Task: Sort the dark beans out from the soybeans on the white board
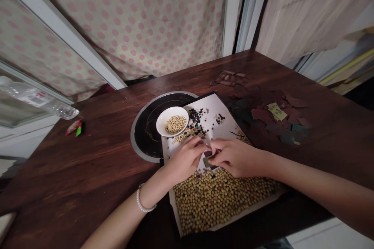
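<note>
My left hand (187, 157) and my right hand (232, 156) meet over the middle of a shallow tray lined with white paper (210, 104). Fingers on both are curled and pinched close together; whatever is between the fingertips is too small and covered to make out. Just below them, small dark flat pieces (208, 162) show on the paper. Many tan round beads (216, 202) fill the near part of the tray. Black and coloured beads (195, 116) lie scattered toward its far end. A white bowl (173, 110) with tan beads inside stands at the tray's far left.
Under the bowl and beside the tray is a round black plate with a grey rim (137, 140). Torn dark red and green pieces (264, 118) and a yellow label (277, 111) lie on the right. A red and green wrapper (74, 127) and a clear bottle (43, 99) are at left.
</note>
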A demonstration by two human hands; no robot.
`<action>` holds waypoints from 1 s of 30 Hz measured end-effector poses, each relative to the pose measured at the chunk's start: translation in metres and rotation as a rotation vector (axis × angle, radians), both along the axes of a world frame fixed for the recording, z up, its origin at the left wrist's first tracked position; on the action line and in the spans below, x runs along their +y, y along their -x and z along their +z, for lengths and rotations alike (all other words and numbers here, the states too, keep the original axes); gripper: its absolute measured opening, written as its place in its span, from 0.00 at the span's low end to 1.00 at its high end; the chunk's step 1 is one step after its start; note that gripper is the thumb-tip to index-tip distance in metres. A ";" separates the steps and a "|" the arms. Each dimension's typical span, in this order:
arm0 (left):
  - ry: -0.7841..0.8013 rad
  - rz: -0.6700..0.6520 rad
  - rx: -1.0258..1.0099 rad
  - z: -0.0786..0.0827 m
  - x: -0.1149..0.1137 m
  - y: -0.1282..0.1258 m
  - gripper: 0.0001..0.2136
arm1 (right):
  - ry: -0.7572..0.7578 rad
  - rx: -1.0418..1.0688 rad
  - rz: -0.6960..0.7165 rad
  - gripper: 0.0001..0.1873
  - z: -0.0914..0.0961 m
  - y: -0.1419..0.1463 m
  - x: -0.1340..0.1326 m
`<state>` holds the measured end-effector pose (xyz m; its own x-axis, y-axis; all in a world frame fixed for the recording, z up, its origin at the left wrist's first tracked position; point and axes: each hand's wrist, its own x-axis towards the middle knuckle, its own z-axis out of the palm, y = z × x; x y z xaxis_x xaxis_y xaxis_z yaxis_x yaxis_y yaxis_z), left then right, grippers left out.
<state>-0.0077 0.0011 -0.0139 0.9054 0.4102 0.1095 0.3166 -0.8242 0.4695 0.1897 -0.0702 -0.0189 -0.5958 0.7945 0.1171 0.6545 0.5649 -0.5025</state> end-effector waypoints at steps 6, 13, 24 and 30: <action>-0.003 -0.006 -0.018 0.000 0.000 0.000 0.16 | -0.006 -0.024 -0.008 0.13 0.001 0.000 0.000; -0.004 0.006 -0.037 -0.001 0.000 0.000 0.17 | 0.012 0.002 0.000 0.12 0.001 -0.001 -0.001; 0.014 0.008 -0.043 -0.001 0.001 0.000 0.18 | 0.023 0.010 -0.006 0.14 0.003 -0.001 0.000; 0.018 0.017 -0.043 -0.003 0.001 0.001 0.18 | 0.018 0.019 0.005 0.14 0.003 0.000 0.000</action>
<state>-0.0087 0.0024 -0.0167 0.8928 0.4280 0.1404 0.3102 -0.8102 0.4973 0.1894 -0.0703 -0.0157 -0.5973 0.7938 0.1140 0.6424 0.5587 -0.5246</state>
